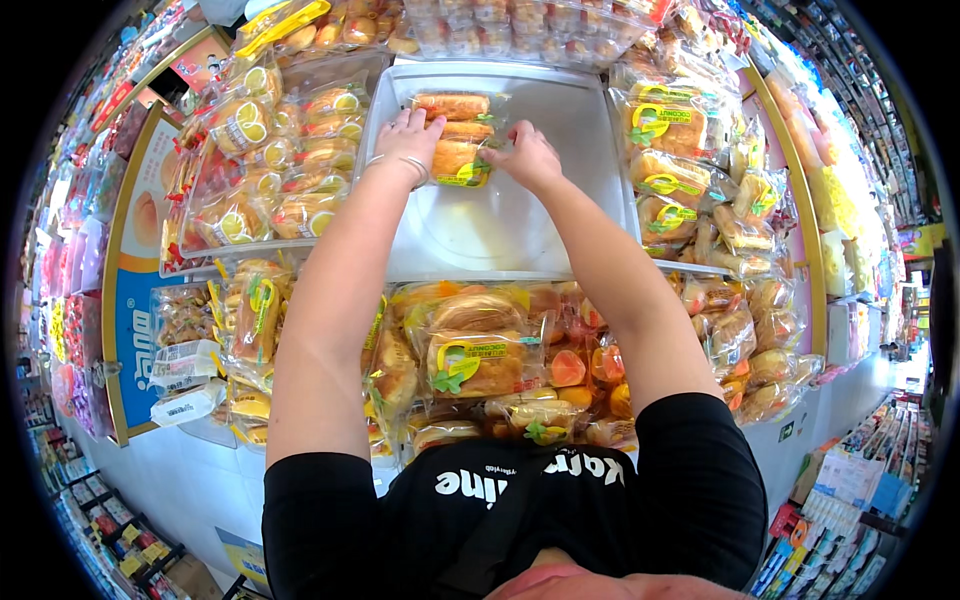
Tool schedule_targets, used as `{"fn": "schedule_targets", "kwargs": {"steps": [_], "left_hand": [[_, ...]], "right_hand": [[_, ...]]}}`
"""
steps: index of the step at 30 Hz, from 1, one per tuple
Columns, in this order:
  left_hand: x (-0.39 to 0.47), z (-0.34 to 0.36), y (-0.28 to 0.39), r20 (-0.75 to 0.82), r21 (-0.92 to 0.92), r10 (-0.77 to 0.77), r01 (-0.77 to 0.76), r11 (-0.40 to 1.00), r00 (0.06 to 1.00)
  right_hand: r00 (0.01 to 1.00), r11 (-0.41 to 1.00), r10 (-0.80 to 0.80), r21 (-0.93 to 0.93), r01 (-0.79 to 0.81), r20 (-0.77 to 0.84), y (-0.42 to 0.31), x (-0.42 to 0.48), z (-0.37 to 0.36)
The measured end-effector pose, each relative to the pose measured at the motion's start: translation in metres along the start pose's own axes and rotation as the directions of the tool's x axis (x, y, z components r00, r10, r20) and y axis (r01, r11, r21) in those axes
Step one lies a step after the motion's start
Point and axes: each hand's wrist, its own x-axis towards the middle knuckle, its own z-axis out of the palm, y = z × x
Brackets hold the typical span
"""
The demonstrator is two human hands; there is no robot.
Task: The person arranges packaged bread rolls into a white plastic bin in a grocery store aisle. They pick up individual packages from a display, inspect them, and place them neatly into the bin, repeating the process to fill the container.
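In the head view, several wrapped bread packs (458, 159) lie in a row at the back left of a white plastic bin (517, 247). My left hand (409, 144) rests at their left ends, its fingers spread over the wrappers; a bracelet circles the wrist. From the other side, my right hand (531, 156) touches the front pack's right end with its thumb, the other fingers bent. Whether it pinches the clear wrapper cannot be made out. The bin's bare floor shows in front of the packs and to their right.
Wrapped buns (244, 142) fill a clear tray on the left. More bread packs (667, 165) are heaped on the right. Nearer my body, a lower level holds a large coconut bread pack (476, 360) among other breads. Clear boxes (517, 30) stand behind the bin.
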Motion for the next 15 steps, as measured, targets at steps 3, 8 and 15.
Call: {"fn": "schedule_targets", "kwargs": {"steps": [3, 8, 15], "left_hand": [[-0.002, -0.012, 0.003, 0.037, -0.169, -0.051, 0.057, 0.984, 0.998], [0.025, 0.002, -0.014, -0.202, -0.703, -0.231, 0.023, 0.710, 0.952], [0.032, -0.005, -0.029, -0.083, -0.994, -0.321, -0.055, 0.096, 0.943]], "right_hand": [[0.978, 0.971, -0.198, -0.122, 0.204, 0.065, -0.018, -0.014, -0.016], [0.909, 0.915, -0.246, -0.229, 0.332, 0.338, -0.011, -0.006, -0.007], [0.903, 0.578, -0.105, 0.764, -0.285, 0.417, 0.016, -0.008, -0.042]]}}
